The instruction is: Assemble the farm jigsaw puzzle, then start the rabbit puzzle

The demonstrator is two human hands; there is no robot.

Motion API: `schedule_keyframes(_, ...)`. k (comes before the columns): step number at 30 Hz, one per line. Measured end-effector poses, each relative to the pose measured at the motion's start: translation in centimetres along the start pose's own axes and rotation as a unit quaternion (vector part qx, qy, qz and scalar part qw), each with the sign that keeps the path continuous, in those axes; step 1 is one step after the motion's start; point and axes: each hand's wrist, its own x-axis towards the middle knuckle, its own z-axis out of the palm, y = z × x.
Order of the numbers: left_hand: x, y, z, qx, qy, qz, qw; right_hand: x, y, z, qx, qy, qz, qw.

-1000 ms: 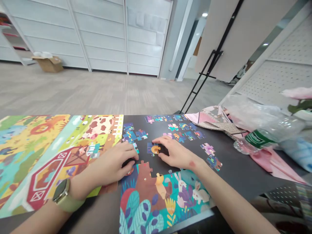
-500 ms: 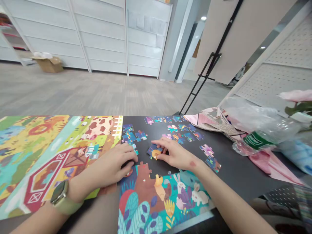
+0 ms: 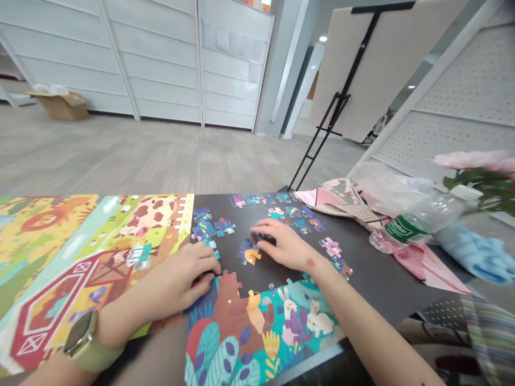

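Note:
The partly joined jigsaw puzzle (image 3: 237, 321), with a brown bear and white rabbits, lies at the front of the dark table. My left hand (image 3: 197, 271) rests at its upper left corner, fingers loosely curved and thumb apart from the index finger, with no held thing visible. Above the puzzle, my right hand (image 3: 281, 244) hovers with thumb and fingers parted around nothing. Just left of its fingertips, a dark blue and orange puzzle piece (image 3: 250, 253) lies loose on the table. Several loose pieces (image 3: 224, 226) lie beyond my left hand, and more puzzle pieces (image 3: 302, 225) beyond my right.
A colourful farm-picture sheet (image 3: 132, 230) covers the table's left side. To the right are a plastic bottle (image 3: 406, 229), a pink patterned cloth (image 3: 341, 199) and pink flowers (image 3: 475, 161). Across the floor stand an easel (image 3: 336, 112) and a cardboard box (image 3: 62, 104).
My right hand has let go of the blue and orange piece and moved slightly away to the right. The piece stays on the table. My left hand stays by the puzzle corner; the view has shifted.

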Motion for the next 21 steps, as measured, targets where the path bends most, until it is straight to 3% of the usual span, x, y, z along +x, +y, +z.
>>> schedule_keyframes(3, 0.0, 0.0, 0.1, 0.002, 0.001, 0.007, 1.000, 0.1, 3.9, -3.1, -0.058, 0.112, 0.140, 0.982)
schedule_keyframes(6, -0.2, 0.1, 0.3, 0.002, -0.005, 0.014, 1.000, -0.1, 7.0, -5.1, -0.082, 0.130, 0.216, 0.964)
schedule_keyframes(13, -0.1, 0.6, 0.2, -0.002, 0.002, 0.015, 1.000, -0.5, 6.3, -3.2, -0.069, 0.026, 0.232, 0.970)
schedule_keyframes(21, 0.0, 1.1, -0.2, 0.003, 0.005, 0.022, 1.000, -0.4, 6.1, -3.5, 0.041, 0.011, 0.237, 0.971)
